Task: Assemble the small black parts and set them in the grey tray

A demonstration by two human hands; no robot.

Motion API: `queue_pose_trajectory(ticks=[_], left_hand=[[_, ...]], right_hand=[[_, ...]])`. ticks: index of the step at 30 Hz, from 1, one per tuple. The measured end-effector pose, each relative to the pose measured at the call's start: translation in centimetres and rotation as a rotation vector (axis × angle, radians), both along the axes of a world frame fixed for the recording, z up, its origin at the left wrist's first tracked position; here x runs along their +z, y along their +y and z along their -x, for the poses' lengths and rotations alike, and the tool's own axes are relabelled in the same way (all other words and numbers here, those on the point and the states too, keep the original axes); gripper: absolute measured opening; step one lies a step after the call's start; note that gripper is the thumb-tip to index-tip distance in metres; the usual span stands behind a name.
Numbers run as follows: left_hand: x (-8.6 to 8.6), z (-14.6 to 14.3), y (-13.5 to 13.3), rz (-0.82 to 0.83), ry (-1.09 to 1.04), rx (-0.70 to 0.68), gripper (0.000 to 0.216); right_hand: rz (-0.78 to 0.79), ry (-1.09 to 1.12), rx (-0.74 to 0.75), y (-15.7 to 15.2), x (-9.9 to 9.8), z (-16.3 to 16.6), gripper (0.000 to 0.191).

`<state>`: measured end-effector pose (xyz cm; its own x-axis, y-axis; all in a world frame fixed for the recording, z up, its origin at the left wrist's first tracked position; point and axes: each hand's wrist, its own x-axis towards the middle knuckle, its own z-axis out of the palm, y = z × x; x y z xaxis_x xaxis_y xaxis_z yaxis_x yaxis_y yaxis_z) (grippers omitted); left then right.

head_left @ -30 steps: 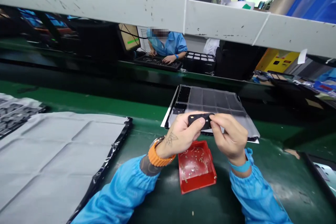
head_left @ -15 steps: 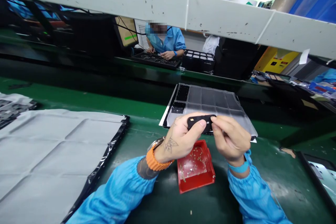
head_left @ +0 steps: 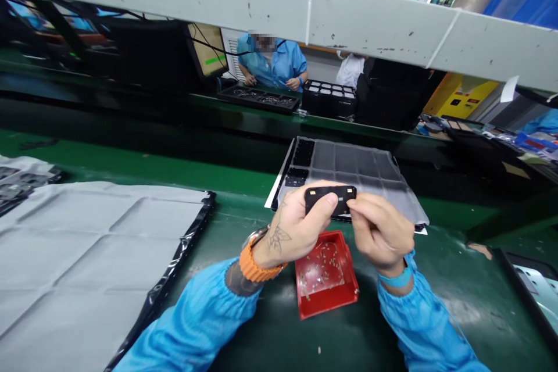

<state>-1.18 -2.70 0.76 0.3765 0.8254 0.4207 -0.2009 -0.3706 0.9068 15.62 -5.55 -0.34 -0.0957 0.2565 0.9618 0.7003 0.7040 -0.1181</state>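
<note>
My left hand (head_left: 300, 224) is closed round a small black rectangular plate (head_left: 330, 193), its thumb pressed flat on the plate's face. Gold-coloured squares show at the plate's two upper corners, with a small pale mark near the thumb tip. At the plate's lower right corner, the thumb and forefinger of my right hand (head_left: 381, 229) are pinched together; whatever lies between them is too small or hidden to name. Below both hands, a red bin (head_left: 329, 299) on the green bench contains many tiny gold-coloured pieces.
Behind my hands lies a grey divided tray (head_left: 357, 163) with black plates at its left. Another large grey tray (head_left: 87, 244) covers the left bench. A white beam (head_left: 279, 6) crosses overhead. Across the bench, a person in blue (head_left: 279, 67) stands by a black tray (head_left: 261, 99).
The plate has turned more face-on and shifted slightly left. My right fingertips have slid down from its upper right corner, uncovering a gold square. The person opposite has drawn a hand back.
</note>
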Motion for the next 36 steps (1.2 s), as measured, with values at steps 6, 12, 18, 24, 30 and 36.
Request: queue_pose_trajectory(ticks=[6, 12, 18, 24, 30, 36], left_hand=[[1.0, 0.6, -0.3, -0.101, 0.115, 0.057, 0.034], [1.2, 0.3, -0.4, -0.09, 0.117, 0.051, 0.035], [1.1, 0.3, -0.4, -0.084, 0.099, 0.045, 0.034], [1.0, 0.2, -0.5, -0.066, 0.085, 0.037, 0.032], [0.9, 0.2, -0.8, -0.067, 0.093, 0.03, 0.037], [1.2, 0.6, -0.7, -0.11, 0.103, 0.028, 0.034]], right_hand=[[0.006, -0.064, -0.018, -0.2, 0.7, -0.3, 0.034], [-0.027, -0.099, -0.024, -0.1, 0.7, -0.7, 0.032], [-0.03, -0.097, -0.026, -0.1, 0.2, -0.8, 0.031], [0.002, -0.08, 0.013, -0.2, 0.3, -0.7, 0.029], [-0.022, -0.039, 0.033, -0.1, 0.2, -0.7, 0.026], [-0.063, -0.036, 0.006, -0.2, -0.2, -0.8, 0.03]])
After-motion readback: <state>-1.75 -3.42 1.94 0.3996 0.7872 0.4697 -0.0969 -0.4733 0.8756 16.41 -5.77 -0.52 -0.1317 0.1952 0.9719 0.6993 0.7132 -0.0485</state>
